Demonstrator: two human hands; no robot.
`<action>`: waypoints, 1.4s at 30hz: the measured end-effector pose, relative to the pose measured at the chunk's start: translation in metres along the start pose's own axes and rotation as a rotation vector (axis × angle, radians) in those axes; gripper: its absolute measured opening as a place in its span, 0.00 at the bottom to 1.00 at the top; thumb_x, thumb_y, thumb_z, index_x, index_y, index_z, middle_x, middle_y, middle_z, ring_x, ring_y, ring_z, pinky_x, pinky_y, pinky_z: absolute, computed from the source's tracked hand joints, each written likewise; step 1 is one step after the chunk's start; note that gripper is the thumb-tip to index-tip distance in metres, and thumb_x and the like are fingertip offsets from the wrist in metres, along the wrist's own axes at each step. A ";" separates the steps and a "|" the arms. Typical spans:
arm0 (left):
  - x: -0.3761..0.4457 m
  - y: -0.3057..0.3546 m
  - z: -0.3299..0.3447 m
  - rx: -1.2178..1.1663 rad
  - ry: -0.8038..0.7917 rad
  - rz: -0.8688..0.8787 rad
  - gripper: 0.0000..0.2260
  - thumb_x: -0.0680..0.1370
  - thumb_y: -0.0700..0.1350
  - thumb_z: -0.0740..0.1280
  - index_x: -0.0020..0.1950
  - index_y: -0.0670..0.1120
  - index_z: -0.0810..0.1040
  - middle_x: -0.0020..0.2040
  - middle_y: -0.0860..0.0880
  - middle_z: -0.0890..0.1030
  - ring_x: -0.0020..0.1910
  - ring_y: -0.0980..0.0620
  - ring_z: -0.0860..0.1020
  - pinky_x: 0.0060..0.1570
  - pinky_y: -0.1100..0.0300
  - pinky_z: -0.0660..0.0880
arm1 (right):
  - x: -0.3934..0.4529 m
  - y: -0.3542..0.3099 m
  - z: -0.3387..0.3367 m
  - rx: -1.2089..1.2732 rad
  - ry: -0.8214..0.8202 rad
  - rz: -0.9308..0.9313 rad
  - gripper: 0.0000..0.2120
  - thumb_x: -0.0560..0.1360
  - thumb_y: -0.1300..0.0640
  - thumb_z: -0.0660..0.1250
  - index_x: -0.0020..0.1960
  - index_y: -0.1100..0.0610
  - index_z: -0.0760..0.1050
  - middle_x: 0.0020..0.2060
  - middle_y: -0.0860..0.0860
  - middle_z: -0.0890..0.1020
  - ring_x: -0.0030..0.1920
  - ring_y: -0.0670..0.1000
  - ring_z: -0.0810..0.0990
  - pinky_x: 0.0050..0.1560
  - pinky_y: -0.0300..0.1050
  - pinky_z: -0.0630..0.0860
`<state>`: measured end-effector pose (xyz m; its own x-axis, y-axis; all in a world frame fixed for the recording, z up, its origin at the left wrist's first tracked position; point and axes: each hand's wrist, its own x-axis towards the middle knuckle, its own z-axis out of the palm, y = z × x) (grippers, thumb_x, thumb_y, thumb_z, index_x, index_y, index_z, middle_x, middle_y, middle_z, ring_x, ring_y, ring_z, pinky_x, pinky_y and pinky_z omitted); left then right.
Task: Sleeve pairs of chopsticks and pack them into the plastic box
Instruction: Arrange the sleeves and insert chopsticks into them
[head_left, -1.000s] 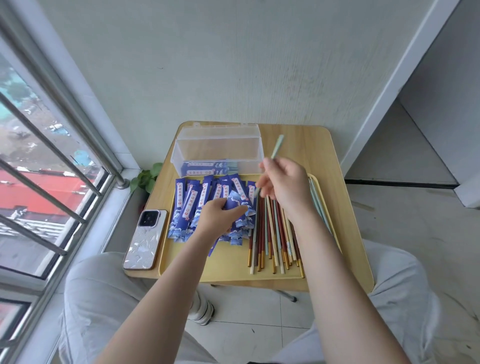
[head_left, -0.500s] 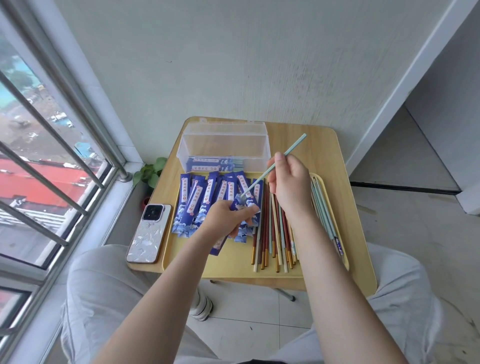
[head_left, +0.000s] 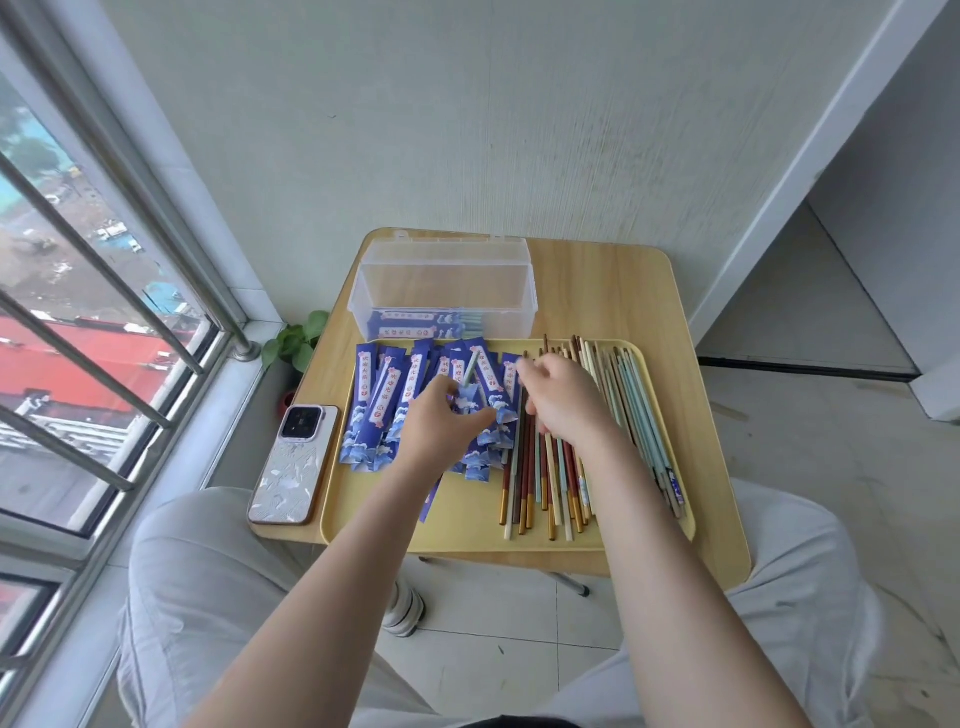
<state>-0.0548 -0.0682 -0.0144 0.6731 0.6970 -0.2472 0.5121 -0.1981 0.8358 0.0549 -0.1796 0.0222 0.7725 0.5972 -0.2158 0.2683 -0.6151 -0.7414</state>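
Blue paper sleeve (head_left: 470, 402) pinched in the left hand (head_left: 441, 423), a pale green chopstick (head_left: 471, 370) sticking out of its top.

The left hand's fingers curl round the sleeve above the heap of blue sleeves (head_left: 395, 402) on the left half of the yellow tray (head_left: 467, 525). The right hand (head_left: 563, 397) hovers just beside it over the loose chopsticks (head_left: 545, 467), fingers loosely bent and holding nothing that shows. More pale chopsticks (head_left: 639, 410) lie along the tray's right side. Behind the tray stands the clear plastic box (head_left: 441, 288), lid up, with sleeved pairs (head_left: 415, 323) lying at its bottom. A phone (head_left: 293, 462) rests on the wooden table (head_left: 597, 291) left of the tray, near the window.
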 end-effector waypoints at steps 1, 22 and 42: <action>0.002 -0.002 0.000 0.013 -0.005 -0.024 0.14 0.76 0.49 0.72 0.50 0.45 0.69 0.36 0.50 0.70 0.31 0.50 0.67 0.34 0.55 0.70 | 0.003 0.008 0.004 -0.115 0.012 0.035 0.18 0.84 0.50 0.57 0.43 0.62 0.74 0.34 0.57 0.78 0.30 0.52 0.74 0.35 0.47 0.74; 0.004 -0.005 0.012 -0.031 -0.107 -0.009 0.08 0.80 0.43 0.61 0.42 0.44 0.66 0.38 0.42 0.71 0.26 0.50 0.74 0.27 0.57 0.69 | -0.004 0.037 0.040 -0.427 -0.022 0.191 0.15 0.78 0.49 0.66 0.38 0.56 0.69 0.32 0.50 0.71 0.29 0.49 0.69 0.29 0.41 0.63; 0.000 -0.009 0.012 0.005 -0.102 -0.055 0.13 0.75 0.43 0.68 0.37 0.46 0.65 0.34 0.44 0.70 0.32 0.47 0.68 0.35 0.53 0.68 | -0.002 0.004 -0.014 0.510 0.570 -0.123 0.09 0.85 0.54 0.57 0.50 0.58 0.71 0.37 0.50 0.79 0.30 0.48 0.78 0.33 0.45 0.77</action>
<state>-0.0528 -0.0746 -0.0280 0.6948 0.6330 -0.3414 0.5519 -0.1649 0.8175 0.0627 -0.1906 0.0281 0.9682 0.2039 0.1451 0.1801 -0.1653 -0.9696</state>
